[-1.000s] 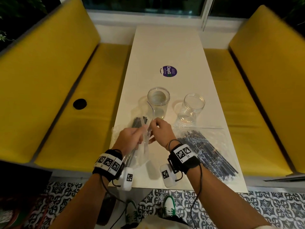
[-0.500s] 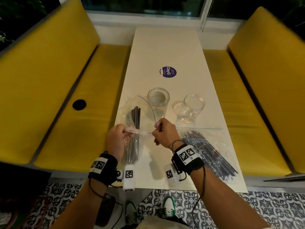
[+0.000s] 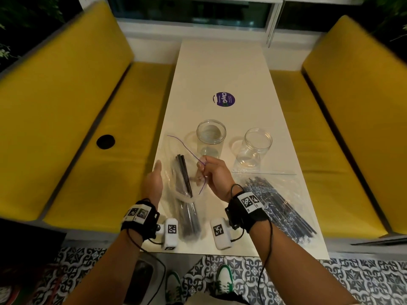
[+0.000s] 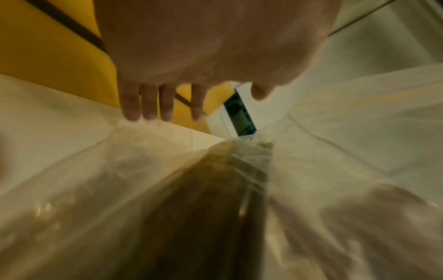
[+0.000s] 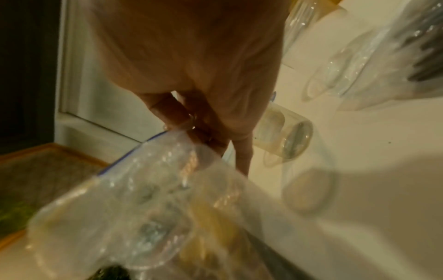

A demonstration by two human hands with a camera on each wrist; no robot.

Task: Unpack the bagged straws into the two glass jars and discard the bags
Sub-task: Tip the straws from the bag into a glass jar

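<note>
In the head view, my right hand (image 3: 214,177) pinches the purple-edged mouth of the clear zip bag of dark straws (image 3: 182,194) at lower centre of the frame, fingers curled on the plastic. My left hand (image 3: 154,183) is just left of the bag, fingers straight and relaxed, holding nothing; the left wrist view shows them extended above the film. The bag mouth is already parted, with the straw ends showing inside it. The two empty clear glass jars (image 3: 211,137) stand upright on the white table (image 3: 220,69), just above the hands in the frame. A second clear bag of dark straws (image 3: 277,208) lies flat at lower right, apparently unopened.

Hazards, as I judge them:
- One-handed support: the bag may sag and spill straws onto the table or floor.
- The right hand is close to the nearer jar; a wide pull may tip it.
- Slippery film may slide out of the pinch.
</note>
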